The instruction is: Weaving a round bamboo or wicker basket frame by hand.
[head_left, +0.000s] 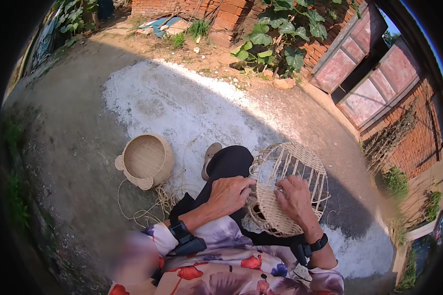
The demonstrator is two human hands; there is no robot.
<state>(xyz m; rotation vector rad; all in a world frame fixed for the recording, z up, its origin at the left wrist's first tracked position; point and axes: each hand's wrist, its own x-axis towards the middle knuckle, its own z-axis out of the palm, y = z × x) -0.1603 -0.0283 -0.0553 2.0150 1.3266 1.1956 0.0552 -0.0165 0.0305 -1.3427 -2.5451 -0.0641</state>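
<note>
Hard daylight fell on the yard, brightest on the white patch of ground (182, 103), which glared almost to blankness along its upper edge. A broad shadow lay across the lower half, covering the left hand (229, 194), the right hand (295, 196) and the half-woven basket frame (288, 187), so these appeared evenly lit and fairly sharp. The brick wall (418, 142) at the right stood in full sun. The fisheye lens bent straight edges near the rim, and a black vignette closed the corners. A smeared, blurred patch sat at the lower left.
</note>
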